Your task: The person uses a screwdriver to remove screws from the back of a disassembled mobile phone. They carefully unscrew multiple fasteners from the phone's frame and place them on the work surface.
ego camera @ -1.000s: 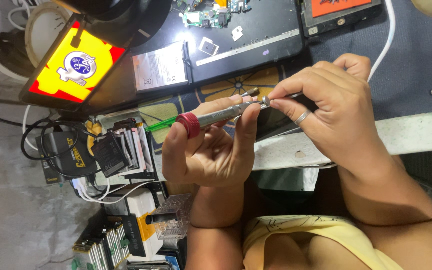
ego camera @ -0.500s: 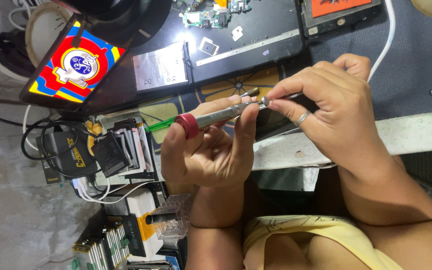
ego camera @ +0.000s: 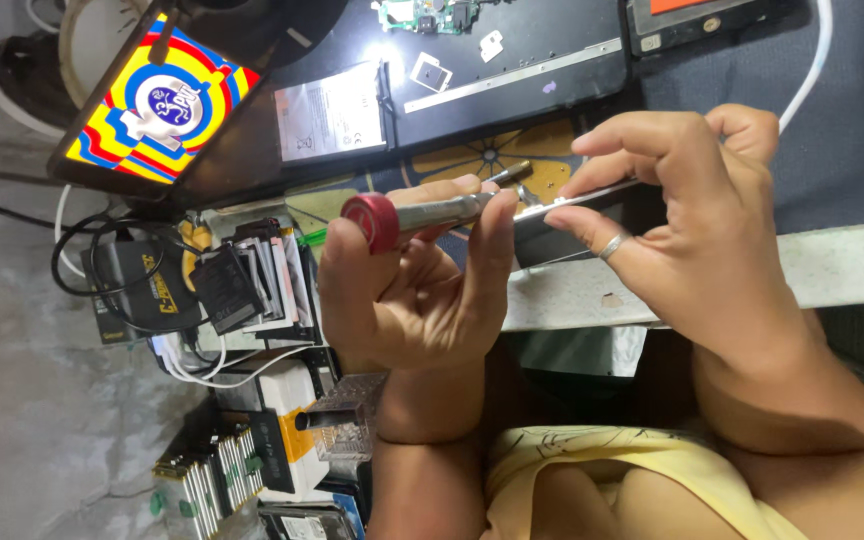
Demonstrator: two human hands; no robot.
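Observation:
My left hand (ego camera: 402,290) grips a silver precision screwdriver (ego camera: 442,212) with a red end cap, held level with its tip toward the right. My right hand (ego camera: 692,230), a ring on one finger, holds a dark flat phone (ego camera: 567,218) edge-on. The screwdriver's tip meets the phone's near end. Both hands hover just over the front edge of the work table (ego camera: 832,270). My fingers cover most of the phone.
An open laptop (ego camera: 167,95) with a bright yellow, red and blue screen sits at upper left. A flat battery (ego camera: 332,110), small circuit parts (ego camera: 422,15) and a dark device (ego camera: 692,20) lie on the table. Stacked phone parts (ego camera: 242,280), cables and boxes crowd the lower left.
The picture on the laptop screen has changed colours. Both hands, the screwdriver and the phone stay almost still.

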